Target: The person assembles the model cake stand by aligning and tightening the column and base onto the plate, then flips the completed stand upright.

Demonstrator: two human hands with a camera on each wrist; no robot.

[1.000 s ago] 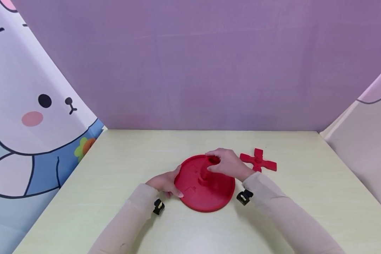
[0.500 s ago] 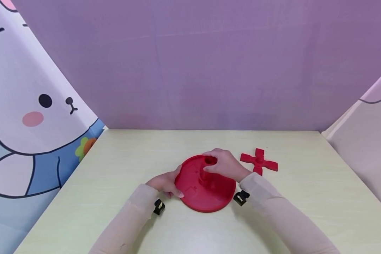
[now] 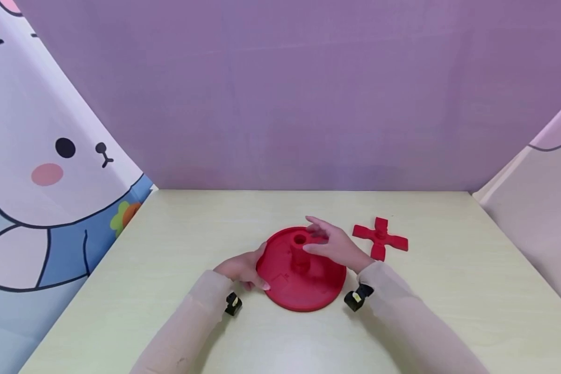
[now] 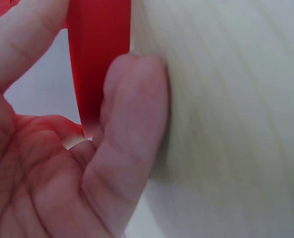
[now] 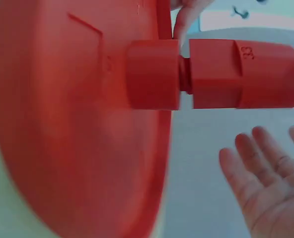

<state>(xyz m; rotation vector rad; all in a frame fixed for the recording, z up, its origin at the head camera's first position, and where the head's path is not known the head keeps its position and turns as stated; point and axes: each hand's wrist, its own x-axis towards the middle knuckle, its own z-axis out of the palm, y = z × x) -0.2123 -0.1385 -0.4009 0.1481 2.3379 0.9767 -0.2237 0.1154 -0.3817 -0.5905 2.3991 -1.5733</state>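
Note:
A red round plastic disc (image 3: 304, 298) with a raised rim lies on the table. My left hand (image 3: 240, 269) grips its left edge, and in the left wrist view the fingers (image 4: 132, 109) lie against the rim (image 4: 100, 59). From the disc's middle rises a red hollow-topped cylinder (image 3: 301, 254). The right wrist view shows this cylinder (image 5: 246, 74) on a narrow neck, with a small gap above the disc's central stub (image 5: 154, 74). My right hand (image 3: 334, 245) hovers beside the cylinder, fingers spread and apart from it, holding nothing.
A red four-armed cross piece (image 3: 380, 239) lies on the pale table (image 3: 191, 223), behind and right of the disc. A purple cloth (image 3: 308, 104) stands along the back edge. A cartoon-printed cloth (image 3: 65, 208) covers the left side.
My right hand has let go of the cylinder's top and spread its fingers, moving slightly right of it. My left hand stays on the disc's edge. The cross piece has not moved.

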